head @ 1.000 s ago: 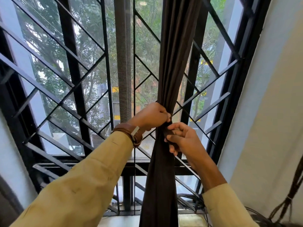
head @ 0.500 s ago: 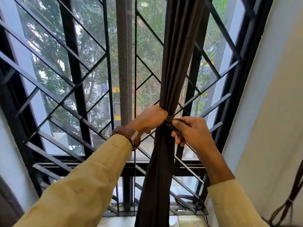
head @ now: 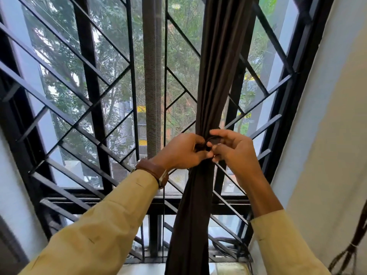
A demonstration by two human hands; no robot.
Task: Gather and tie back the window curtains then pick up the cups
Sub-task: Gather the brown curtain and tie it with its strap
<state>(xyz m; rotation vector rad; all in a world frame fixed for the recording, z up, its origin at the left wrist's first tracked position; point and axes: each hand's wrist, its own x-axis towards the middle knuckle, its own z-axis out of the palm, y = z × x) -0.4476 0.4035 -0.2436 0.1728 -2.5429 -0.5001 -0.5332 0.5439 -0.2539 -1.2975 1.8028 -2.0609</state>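
Observation:
A dark brown curtain point(head: 217, 76) hangs gathered into one narrow bunch in front of the window, right of centre. A thin dark tie band point(head: 213, 138) wraps it at hand height. My left hand point(head: 183, 152) pinches the band from the left. My right hand point(head: 231, 149) pinches the band from the right, fingertips almost touching the left hand's. Below the hands the curtain falls loose to the sill. No cups are in view.
A black metal window grille point(head: 95, 124) with diagonal bars fills the window behind the curtain. A rolled grey mesh screen point(head: 152, 76) stands left of the curtain. A pale wall point(head: 327, 155) is at the right, with cables point(head: 232, 247) at the sill and dark cords point(head: 355, 245) hanging at the far right.
Both hands have come together in front of the curtain bunch. The right hand rose from the curtain's side to the tie band, and the fingers now meet there.

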